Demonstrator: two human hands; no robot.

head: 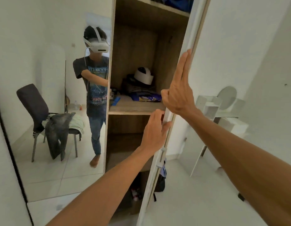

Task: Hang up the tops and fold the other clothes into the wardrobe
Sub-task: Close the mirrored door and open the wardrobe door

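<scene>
The wooden wardrobe (pixel 135 46) stands open in front of me, and its white door (pixel 196 26) is swung partly out on the right. My left hand (pixel 155 129) grips the door's edge just below the middle shelf (pixel 131 109). Higher up, my right hand (pixel 179 88) lies flat against the same edge with its fingers straight up. On the shelf are folded dark clothes (pixel 138 89), a blue patterned cloth (pixel 148 97) and a white cap (pixel 144 75). In the mirror at left, grey jeans (pixel 57 129) and a pale green cloth (pixel 77 122) hang over a chair (pixel 33 103).
The mirror panel (pixel 48 168) on the left door reflects me and the tiled floor. A dark bag (pixel 160 182) hangs low beside the door. The right door's face reflects a white vanity table (pixel 223 111). Blue items (pixel 177 2) sit on the top shelf.
</scene>
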